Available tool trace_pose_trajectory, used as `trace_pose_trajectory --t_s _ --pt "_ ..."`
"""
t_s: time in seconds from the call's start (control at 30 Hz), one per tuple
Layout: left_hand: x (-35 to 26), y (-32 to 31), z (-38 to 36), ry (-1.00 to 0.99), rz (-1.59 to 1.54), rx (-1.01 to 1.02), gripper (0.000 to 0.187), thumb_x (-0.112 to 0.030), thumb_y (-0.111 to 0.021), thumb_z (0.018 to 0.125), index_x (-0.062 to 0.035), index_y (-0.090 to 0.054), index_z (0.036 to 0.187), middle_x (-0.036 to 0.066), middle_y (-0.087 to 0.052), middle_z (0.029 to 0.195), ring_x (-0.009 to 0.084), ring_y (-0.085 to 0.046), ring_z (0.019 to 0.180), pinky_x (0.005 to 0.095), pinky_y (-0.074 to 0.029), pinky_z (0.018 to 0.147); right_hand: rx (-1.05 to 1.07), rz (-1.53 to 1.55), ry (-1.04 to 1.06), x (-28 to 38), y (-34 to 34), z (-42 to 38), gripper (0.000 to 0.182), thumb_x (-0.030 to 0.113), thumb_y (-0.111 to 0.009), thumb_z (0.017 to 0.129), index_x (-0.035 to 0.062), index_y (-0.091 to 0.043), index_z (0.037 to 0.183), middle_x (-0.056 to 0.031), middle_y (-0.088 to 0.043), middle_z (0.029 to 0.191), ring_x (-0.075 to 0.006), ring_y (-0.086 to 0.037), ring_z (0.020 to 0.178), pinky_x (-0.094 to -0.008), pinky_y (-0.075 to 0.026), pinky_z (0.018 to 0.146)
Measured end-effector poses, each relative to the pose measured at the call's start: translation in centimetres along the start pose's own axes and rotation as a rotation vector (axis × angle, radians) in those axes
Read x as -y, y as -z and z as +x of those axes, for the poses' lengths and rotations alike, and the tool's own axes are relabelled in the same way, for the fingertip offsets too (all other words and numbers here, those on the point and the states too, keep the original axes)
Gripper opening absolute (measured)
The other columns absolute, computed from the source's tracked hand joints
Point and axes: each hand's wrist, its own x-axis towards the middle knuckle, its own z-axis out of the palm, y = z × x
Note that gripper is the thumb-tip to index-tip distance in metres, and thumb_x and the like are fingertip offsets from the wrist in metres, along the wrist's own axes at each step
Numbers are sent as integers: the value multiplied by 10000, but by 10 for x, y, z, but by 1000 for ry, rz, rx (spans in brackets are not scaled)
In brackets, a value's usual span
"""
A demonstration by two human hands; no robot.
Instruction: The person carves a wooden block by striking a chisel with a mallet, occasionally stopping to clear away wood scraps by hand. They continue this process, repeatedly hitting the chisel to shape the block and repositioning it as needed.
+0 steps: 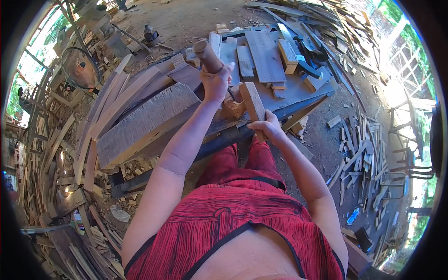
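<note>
My left hand (217,85) is closed around the thick wooden handle of a chisel (208,56), whose butt end points up and away from me. Its dark, narrow blade emerges below the hand and slants down toward a carved wooden piece (232,108) at the bench's near edge. In my right hand (266,127) is a rectangular wooden block (252,101), gripped near its lower end. The block stands up beside the carved piece and overlaps its right part in this view.
A large squared timber (149,123) lies left on the workbench (303,99). Boards (265,53), a wood block (288,56) and a handsaw (309,69) occupy its far right. Wood scraps (359,156) litter the floor right, with long planks (112,98) stacked left.
</note>
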Motion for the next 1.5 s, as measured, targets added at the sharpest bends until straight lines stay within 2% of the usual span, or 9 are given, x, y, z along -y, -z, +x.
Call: trace_pose_trajectory --t_s 0.1,0.4,0.57,0.87,0.97,1.2,1.27,1.4,1.5 --pt "-2 -8 -8 -25 118 111 183 -42 -700 761 -85 -530 705 -17 -539 565 59 -505 460 201 -404 440 41 35 -137 31 22 3 493 194 -790 605 -20 -607 1009 -53 -603 832 -152 -562 721 -283 -450 672" --pt "1 -16 -16 -86 160 137 145 -16 -699 739 -54 -566 784 -2 -584 691 69 -548 588 237 -468 557 -102 78 788 252 38 -50 418 182 -786 649 2 -575 962 -65 -619 803 -118 -582 689 -291 -474 610" --pt "10 -9 -25 -87 135 193 220 -20 -708 710 -8 -595 898 43 -633 806 94 -585 712 280 -498 660 73 -910 488 265 40 -18 504 350 -763 584 -1 -609 911 -68 -605 655 -145 -582 539 -304 -471 526" --pt "-1 -10 -22 -199 114 143 248 -31 -723 691 -20 -591 901 44 -634 808 101 -587 714 279 -499 681 -36 -763 1005 276 24 -39 449 215 -766 650 -4 -547 976 -75 -571 764 -114 -554 699 -292 -455 603" --pt "9 -2 -18 -100 207 136 255 -42 -727 695 -21 -591 909 52 -640 819 114 -597 722 282 -502 695 45 -1227 509 292 18 -52 451 199 -783 629 23 -547 971 -59 -561 744 -109 -551 667 -287 -457 603" --pt "8 -2 -18 -52 226 142 266 -58 -725 697 -11 -592 923 70 -643 829 125 -601 735 290 -502 721 46 -335 805 282 17 -57 535 277 -776 604 6 -552 1007 -150 -617 798 -230 -636 748 -340 -484 671" --pt "8 -6 -17 -270 166 123 258 -65 -728 696 -12 -591 908 68 -640 821 123 -597 727 296 -503 712 -59 -1202 879 254 19 -37 518 308 -772 614 4 -578 986 -119 -634 749 -208 -630 657 -335 -492 604" --pt "11 -1 -14 -55 237 131 255 -60 -729 696 -10 -591 904 68 -643 825 128 -604 740 296 -504 721 -55 -1212 634 288 19 -52 466 134 -760 660 14 -543 1054 -36 -579 813 -104 -540 750 -250 -437 677" --pt "8 -2 -16 -40 194 142 253 -56 -726 693 -5 -590 901 67 -642 820 125 -598 729 292 -503 711 152 -328 687 300 20 -62 477 136 -762 647 28 -543 1057 -66 -580 851 -148 -552 789 -294 -445 717"
